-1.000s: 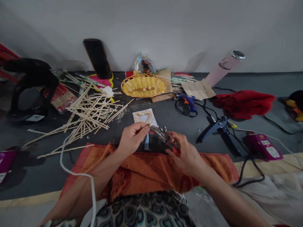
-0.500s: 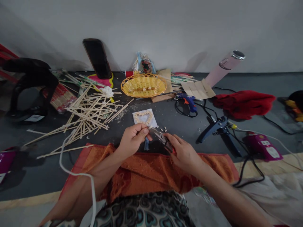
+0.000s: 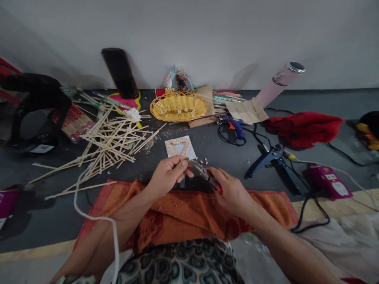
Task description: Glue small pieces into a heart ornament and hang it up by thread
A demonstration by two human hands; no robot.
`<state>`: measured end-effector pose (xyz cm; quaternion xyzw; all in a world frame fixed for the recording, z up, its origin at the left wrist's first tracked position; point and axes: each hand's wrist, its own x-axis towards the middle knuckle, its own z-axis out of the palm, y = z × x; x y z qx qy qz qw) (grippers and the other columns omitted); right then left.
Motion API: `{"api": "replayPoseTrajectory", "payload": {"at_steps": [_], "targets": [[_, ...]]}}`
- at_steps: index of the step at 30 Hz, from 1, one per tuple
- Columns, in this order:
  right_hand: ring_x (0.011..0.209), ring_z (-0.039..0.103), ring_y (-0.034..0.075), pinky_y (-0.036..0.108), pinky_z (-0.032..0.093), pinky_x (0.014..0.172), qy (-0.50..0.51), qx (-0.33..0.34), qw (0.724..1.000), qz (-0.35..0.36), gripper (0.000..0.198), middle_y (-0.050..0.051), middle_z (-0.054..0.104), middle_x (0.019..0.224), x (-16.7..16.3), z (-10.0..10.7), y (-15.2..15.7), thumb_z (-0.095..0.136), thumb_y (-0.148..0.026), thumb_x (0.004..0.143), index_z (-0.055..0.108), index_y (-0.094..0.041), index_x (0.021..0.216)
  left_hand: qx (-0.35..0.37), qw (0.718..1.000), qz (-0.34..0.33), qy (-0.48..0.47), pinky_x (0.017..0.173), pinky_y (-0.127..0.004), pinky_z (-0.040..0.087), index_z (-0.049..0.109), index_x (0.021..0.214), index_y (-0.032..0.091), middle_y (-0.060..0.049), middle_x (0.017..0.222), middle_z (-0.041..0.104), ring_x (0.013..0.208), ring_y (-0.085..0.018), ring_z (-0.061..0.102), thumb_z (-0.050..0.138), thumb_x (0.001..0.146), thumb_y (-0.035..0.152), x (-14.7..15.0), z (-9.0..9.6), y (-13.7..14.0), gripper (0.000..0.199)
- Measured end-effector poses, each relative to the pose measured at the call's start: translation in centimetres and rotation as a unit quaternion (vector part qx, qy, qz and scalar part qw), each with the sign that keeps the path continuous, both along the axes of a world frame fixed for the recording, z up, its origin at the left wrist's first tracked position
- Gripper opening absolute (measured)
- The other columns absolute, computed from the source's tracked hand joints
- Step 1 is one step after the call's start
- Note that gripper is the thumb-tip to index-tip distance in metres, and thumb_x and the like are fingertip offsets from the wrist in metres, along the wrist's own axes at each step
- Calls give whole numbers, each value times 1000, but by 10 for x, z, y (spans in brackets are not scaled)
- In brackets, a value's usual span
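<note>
My right hand (image 3: 233,190) is wrapped round the handles of a pair of pliers (image 3: 202,170), whose grips show red. The jaws reach left to the fingertips of my left hand (image 3: 166,176). Thumb and forefinger of that hand are pinched together at the jaws; whatever they hold is too small or hidden. Just beyond lies a white card (image 3: 191,151) bearing a heart outline (image 3: 186,146) of small pale pieces. Several short cut bits (image 3: 203,161) are scattered right of the card. A blue tassel (image 3: 183,182) shows partly below my left fingers.
Loose wooden sticks (image 3: 109,136) are heaped at left. A yellow woven basket (image 3: 177,108) stands behind the card. Rightward are a blue glue gun (image 3: 236,128), a blue-handled tool (image 3: 265,161), a red cloth (image 3: 304,128) and cables. An orange towel (image 3: 177,217) covers the front edge.
The pliers have turned slightly in my right hand, their jaws still at my left fingertips. My left fingers have shifted a little and cover more of the tassel.
</note>
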<state>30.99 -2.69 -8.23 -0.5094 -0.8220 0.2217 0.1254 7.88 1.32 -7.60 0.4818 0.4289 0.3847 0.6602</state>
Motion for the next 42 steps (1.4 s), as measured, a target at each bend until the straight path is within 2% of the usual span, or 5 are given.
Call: {"api": "replayPoseTrajectory", "payload": {"at_steps": [7,16,28,35,42], "targets": [[108,59,26,42,51,94,-5,22,1000,-8,68,12,58,122,-1,5,-1,47,-5,74,37,-19,139,93,988,34,116,50,-21,31,69,85,15,2,57,54,50,-8,43,58,89,42,-2,4,-3,29],[103,61,25,40,53,91,-5,8,1000,0,63,13,59,117,-1,6,-6,47,-6,74,42,-16,136,-39,998,-27,-47,43,-19,25,55,76,15,-7,73,72,43,-3,31,64,85,39,-1,5,-2,27],[109,58,25,40,50,96,25,3,999,31,70,12,57,122,6,6,-1,48,-4,71,39,-19,138,-138,981,-85,-110,40,-18,14,56,78,13,-7,65,70,37,0,25,69,81,42,-7,8,1,31],[100,61,25,41,53,89,0,-6,1000,14,65,13,58,117,4,0,-3,46,-5,74,39,-17,137,-159,978,-49,-129,39,-16,15,56,76,14,-5,64,69,36,0,27,70,81,35,-3,4,1,27],[114,55,26,42,49,98,31,-5,998,52,76,13,54,125,10,4,1,49,-3,68,36,-19,141,-208,955,-126,-169,36,-15,12,62,77,11,-9,62,70,33,2,23,74,78,34,-10,9,3,26]]}}
